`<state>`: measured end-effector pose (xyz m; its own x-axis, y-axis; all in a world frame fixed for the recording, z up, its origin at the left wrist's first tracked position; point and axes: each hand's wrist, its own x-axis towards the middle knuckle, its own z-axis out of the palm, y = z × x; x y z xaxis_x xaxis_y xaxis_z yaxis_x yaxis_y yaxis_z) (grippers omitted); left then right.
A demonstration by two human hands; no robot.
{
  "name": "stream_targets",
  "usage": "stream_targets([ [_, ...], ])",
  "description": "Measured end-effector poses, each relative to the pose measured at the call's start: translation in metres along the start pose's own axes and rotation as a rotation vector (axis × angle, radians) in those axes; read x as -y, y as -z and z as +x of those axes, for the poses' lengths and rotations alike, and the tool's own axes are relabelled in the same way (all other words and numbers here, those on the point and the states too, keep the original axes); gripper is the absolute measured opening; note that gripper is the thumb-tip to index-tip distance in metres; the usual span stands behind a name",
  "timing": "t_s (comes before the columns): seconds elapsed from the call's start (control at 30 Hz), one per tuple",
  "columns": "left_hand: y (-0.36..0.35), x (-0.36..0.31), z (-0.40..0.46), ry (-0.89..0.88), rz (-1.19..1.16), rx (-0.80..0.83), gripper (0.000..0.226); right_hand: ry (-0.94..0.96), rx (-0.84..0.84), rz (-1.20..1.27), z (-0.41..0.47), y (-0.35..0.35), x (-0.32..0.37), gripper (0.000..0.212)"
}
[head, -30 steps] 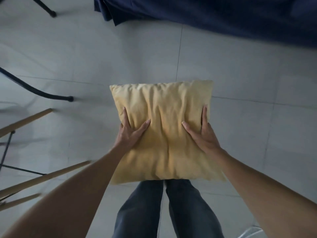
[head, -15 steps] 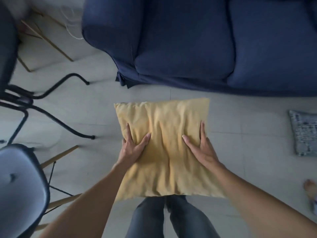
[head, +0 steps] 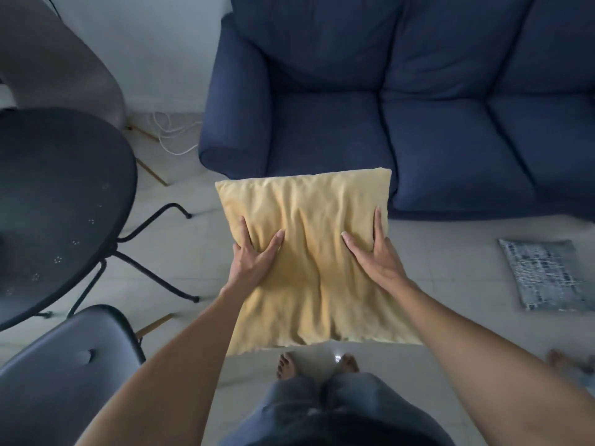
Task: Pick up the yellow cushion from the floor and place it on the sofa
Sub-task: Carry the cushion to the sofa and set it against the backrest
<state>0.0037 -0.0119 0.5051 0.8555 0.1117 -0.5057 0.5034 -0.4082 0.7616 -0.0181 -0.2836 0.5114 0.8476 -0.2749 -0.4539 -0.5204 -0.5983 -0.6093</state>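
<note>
The yellow cushion (head: 312,226) is held flat in the air in front of me, above the floor. My left hand (head: 252,255) grips its left side, thumb on top. My right hand (head: 375,252) grips its right side the same way. The cushion's far edge reaches the front of the dark blue sofa (head: 418,107), near the left seat cushion beside the armrest. The sofa seats hold nothing.
A round black table (head: 54,201) with thin metal legs stands at the left, a dark chair (head: 64,365) in front of it. A grey patterned cushion (head: 544,273) lies on the tiled floor at right. White cables (head: 174,133) lie by the sofa's armrest. Someone's foot (head: 566,360) shows at the right edge.
The cushion has risen from near the floor, and my view has lifted so the sofa's seats and backrest now show. Both hands keep the same grip.
</note>
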Motion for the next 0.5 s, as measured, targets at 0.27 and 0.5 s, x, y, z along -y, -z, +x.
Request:
stream_targets([
  [0.27, 0.038, -0.054, -0.019, -0.141, 0.046, -0.048, 0.117, 0.081, -0.072, 0.072, -0.036, 0.026, 0.056, 0.103],
  [0.5, 0.061, -0.113, -0.012, -0.265, 0.009, -0.073, 0.118, 0.153, -0.143, 0.060, -0.022, 0.064, 0.105, 0.101],
])
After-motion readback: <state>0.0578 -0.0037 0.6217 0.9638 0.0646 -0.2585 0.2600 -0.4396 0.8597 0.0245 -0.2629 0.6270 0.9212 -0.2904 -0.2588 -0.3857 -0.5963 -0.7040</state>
